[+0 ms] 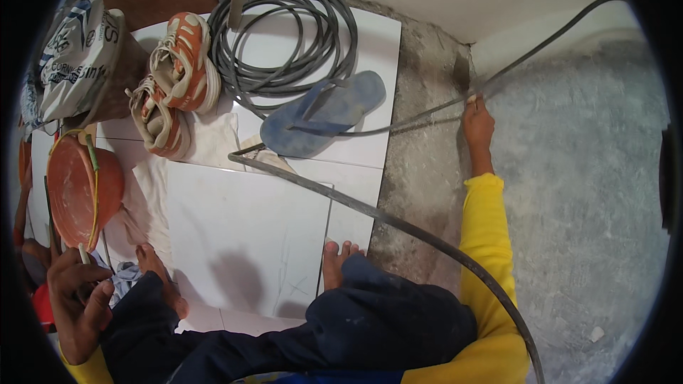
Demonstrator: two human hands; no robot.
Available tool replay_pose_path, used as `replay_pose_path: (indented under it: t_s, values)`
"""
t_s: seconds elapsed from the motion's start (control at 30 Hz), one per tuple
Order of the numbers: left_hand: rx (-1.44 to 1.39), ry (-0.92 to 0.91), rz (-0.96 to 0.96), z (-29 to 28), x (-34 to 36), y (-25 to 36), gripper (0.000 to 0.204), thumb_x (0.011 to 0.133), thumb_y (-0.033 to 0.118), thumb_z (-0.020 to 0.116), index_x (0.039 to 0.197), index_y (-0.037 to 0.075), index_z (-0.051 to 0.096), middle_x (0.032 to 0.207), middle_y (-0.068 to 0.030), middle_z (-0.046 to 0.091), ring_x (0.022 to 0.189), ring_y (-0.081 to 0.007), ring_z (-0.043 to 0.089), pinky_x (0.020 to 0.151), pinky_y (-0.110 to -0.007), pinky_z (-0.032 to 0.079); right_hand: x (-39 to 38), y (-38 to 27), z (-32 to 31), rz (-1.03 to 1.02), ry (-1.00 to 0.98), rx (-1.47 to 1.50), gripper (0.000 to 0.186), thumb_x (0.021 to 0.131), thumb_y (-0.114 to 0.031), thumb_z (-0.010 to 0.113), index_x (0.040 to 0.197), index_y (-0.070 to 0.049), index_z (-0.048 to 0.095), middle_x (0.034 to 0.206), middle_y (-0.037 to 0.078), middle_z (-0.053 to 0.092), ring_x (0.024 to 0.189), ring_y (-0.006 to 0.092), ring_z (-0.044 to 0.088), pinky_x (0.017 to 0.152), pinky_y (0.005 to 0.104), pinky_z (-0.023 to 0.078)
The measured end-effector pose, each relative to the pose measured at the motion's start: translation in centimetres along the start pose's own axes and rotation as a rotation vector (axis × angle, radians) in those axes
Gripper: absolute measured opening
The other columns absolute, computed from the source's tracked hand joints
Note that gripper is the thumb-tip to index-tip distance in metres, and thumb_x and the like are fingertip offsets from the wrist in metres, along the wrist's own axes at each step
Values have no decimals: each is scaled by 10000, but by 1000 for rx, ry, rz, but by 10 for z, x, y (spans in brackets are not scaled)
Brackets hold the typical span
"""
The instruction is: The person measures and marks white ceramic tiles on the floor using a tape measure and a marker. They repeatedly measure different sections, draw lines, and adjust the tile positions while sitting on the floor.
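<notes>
At the upper right, my right hand (pixel 478 128) is closed on a black cable (pixel 434 109), which stretches from beneath a blue flip-flop (pixel 324 114) up toward the wall. A pale spot shows at its fingertips. My left hand (pixel 80 295), low at the left, pinches a short, thin white stick (pixel 84 252) whose kind I cannot make out. Between my bare feet (pixel 336 263) lies a large white tile (pixel 249 231) with faint pencil lines. Another length of black cable (pixel 398 224) curves over the tile's corner and past my right arm.
Behind the flip-flop is a coil of black cable (pixel 284 35). Orange and cream shoes (pixel 186 64) stand left of it. An orange bucket (pixel 82 185) and a printed plastic bag (pixel 78 64) are at the far left. Bare concrete (pixel 420 192) borders the tiled surface on the right.
</notes>
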State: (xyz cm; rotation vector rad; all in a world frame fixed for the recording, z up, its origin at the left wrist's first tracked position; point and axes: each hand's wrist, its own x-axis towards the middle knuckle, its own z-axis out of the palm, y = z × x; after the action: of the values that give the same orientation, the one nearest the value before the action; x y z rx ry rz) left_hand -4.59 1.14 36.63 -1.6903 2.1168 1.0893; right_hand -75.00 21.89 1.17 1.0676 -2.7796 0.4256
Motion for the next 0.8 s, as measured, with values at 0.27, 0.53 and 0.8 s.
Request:
replay_pose_path:
  t_s: [0.27,0.53,0.8]
  values:
    - [-30,-3,-26,7,6,1,290,949,253,797,1096,32,680,1225,-107,548,906,-155,590,818,-298,468,10,-7,-4,105,-50,-22,531,1095,-372,523,1532,-74,563,1139,311,735,1046,513,703,904,530,562]
    - [74,-2,157,5,8,-32,262,942,221,794,1082,35,674,1202,-102,539,887,-151,588,778,-294,472,6,-5,-4,114,-52,-13,513,1095,-332,538,1541,-79,555,1132,304,741,1052,502,707,909,513,561]
    - [103,-63,64,2,9,-4,239,941,189,779,1088,27,682,1231,-128,547,1029,-223,584,922,-361,463,2,-12,7,141,-10,66,498,1093,-339,531,1509,-71,583,1156,331,721,1092,521,688,917,536,554]
